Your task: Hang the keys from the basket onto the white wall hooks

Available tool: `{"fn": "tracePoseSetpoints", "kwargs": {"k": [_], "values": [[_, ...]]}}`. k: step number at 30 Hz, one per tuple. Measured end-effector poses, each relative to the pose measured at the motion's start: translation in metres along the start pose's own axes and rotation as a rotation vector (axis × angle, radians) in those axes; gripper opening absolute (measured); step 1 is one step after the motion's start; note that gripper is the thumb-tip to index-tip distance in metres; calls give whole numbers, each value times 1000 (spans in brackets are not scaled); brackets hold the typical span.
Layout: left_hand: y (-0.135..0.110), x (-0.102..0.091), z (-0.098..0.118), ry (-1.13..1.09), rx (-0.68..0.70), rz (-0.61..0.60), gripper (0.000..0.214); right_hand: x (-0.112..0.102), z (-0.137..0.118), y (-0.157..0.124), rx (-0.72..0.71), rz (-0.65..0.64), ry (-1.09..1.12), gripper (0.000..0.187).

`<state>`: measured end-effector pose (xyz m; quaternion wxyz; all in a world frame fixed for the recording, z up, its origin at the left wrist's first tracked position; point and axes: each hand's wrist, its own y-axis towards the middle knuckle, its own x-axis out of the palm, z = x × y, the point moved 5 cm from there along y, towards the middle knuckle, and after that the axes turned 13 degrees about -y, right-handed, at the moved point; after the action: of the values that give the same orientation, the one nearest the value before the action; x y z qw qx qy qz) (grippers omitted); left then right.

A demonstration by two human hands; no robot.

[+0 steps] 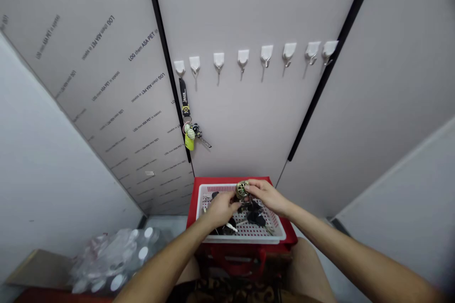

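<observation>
Head view: I look down along both forearms to a white basket [245, 238] low in the middle, with a pale wall panel [249, 118] behind it.
Right hand [267, 195]: grasping. My fingertips pinch the edge of a round brass keyring piece [241, 189] and hold it just above the far half of the basket.
Left hand [220, 208]: fingers curled, knuckles up, touching the near side of the brass piece. Dark keys sit right under it. I cannot tell whether it grips any of them.
Brass piece: between the two hands, over the basket, clear of the rim.
Basket: slotted plastic, rectangular, resting on a red base [230, 181] that shows at its far edge and both sides.
Basket contents: a loose heap of dark-headed keys [257, 218], mostly in the middle and right part. The single pieces are too small to sort out.
Hooks [243, 57]: a row of white stick-on hooks across the panel, well above the basket.
Hanging bunch [190, 133]: on the leftmost hook, a black strap [184, 97] with rings, a pale charm, a yellow-green tag [189, 143] and a key sticking out to the right.
Panel edges: a black strip [164, 57] runs down just left of the strap, and another slants down on the right.
Floor, lower left: a clear plastic bag [113, 255] of white-capped bottles, well apart from the basket.
</observation>
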<state>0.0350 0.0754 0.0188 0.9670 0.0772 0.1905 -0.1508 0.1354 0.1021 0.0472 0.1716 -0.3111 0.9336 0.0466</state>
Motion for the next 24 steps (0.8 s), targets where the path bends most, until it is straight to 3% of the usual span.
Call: {"fn": "tracePoseSetpoints", "kwargs": {"k": [3,6,9,13,19,24], "values": [[5,-6,2,-260,-41,64,24,-7,-5,0,16,45,37,18],[7,-25,3,-449,-92,191,18,-11,-2,-2,27,58,-20,13],[6,-45,4,-649,-130,332,19,-6,5,-2,17,-14,-160,11],[5,-54,9,-832,-133,363,24,2,8,4,5,-51,-392,17],[11,-54,28,-855,-77,362,26,0,-51,36,-199,239,-317,29],[24,-90,67,-800,80,499,24,-2,-116,69,-309,392,-226,28]]}}
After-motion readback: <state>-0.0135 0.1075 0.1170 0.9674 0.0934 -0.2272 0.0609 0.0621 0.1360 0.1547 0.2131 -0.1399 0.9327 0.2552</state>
